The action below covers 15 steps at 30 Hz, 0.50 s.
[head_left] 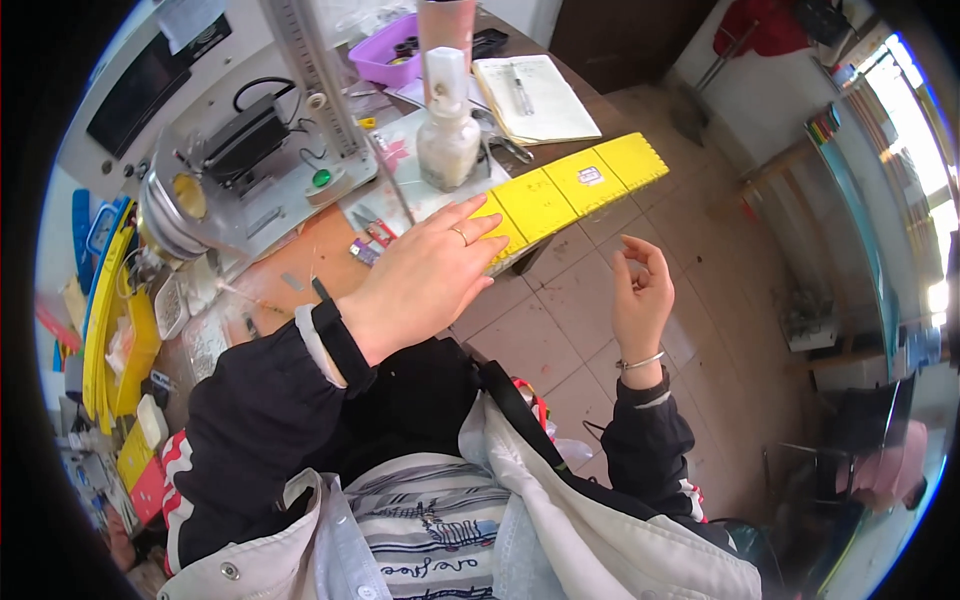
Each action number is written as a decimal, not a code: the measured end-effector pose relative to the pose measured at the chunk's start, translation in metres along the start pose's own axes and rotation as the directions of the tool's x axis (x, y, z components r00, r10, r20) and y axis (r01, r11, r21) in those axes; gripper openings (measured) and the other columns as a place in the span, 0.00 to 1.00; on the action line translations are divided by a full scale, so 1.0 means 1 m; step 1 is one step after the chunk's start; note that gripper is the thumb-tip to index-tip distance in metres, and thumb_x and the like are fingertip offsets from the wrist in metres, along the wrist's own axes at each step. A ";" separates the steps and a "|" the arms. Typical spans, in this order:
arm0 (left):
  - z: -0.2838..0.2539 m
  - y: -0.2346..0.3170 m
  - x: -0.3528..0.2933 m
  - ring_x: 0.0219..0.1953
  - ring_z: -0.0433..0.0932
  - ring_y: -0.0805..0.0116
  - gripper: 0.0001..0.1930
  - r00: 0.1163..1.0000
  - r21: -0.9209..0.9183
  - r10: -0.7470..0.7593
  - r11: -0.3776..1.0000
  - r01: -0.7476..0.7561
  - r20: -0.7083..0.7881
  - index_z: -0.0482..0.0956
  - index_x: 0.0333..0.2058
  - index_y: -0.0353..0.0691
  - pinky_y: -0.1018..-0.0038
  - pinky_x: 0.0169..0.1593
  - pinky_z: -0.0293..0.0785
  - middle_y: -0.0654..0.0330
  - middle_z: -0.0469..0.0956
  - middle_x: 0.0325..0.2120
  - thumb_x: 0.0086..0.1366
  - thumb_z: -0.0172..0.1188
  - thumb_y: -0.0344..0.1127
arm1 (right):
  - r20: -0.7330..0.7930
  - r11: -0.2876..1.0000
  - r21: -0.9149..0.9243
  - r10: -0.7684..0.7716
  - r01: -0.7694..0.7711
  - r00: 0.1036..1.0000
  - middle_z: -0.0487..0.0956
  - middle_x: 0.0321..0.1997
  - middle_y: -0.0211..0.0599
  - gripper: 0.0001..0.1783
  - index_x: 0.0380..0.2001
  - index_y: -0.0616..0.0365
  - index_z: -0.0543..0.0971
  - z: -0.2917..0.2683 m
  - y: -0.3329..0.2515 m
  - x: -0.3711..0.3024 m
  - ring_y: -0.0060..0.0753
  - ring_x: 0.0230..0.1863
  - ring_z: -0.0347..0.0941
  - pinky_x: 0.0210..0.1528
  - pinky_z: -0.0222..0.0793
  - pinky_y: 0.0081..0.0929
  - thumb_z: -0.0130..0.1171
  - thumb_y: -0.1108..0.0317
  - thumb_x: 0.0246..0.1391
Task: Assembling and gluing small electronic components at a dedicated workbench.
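A long yellow segmented strip (540, 203) with notched edges reaches from the work table out over the tiled floor. On its near end lie the outstretched fingers of my left hand (425, 280), palm down, with a ring on one finger. Off to the right, apart from the strip and above the floor, my right hand (642, 300) is raised. Its fingers are curled in toward the thumb; anything between them is too small to make out. Just beyond my left hand are a red-handled tool (376, 230) and a small purple object (364, 252).
A glass bottle (447, 155) stands behind the strip, beside black-handled pliers (512, 150). An open notebook (540, 115) with a pen and a purple basket (385, 60) lie farther back. At left stands a metal machine (250, 200) with an upright column; yellow trays (135, 345) are beside it.
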<state>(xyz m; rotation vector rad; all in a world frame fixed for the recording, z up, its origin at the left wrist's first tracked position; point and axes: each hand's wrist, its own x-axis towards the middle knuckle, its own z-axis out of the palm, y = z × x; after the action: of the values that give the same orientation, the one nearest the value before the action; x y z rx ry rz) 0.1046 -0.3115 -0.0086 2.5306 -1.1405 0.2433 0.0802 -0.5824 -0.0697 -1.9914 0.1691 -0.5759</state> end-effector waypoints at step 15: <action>0.019 -0.013 0.008 0.59 0.73 0.52 0.21 0.992 -0.115 -0.063 0.990 0.075 0.107 0.78 0.50 0.34 0.62 0.62 0.69 0.50 0.77 0.52 0.57 0.65 0.33 | 0.057 0.958 -0.237 -0.152 0.161 0.987 0.81 0.33 0.33 0.06 0.32 0.57 0.79 0.038 0.005 0.040 0.31 0.22 0.75 0.27 0.69 0.26 0.64 0.67 0.55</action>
<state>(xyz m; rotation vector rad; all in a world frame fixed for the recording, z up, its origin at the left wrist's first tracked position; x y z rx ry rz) 0.1201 -0.3163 -0.0266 2.4962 -1.0689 0.0253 0.1333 -0.5687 -0.0748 -2.2651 0.0593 -0.6426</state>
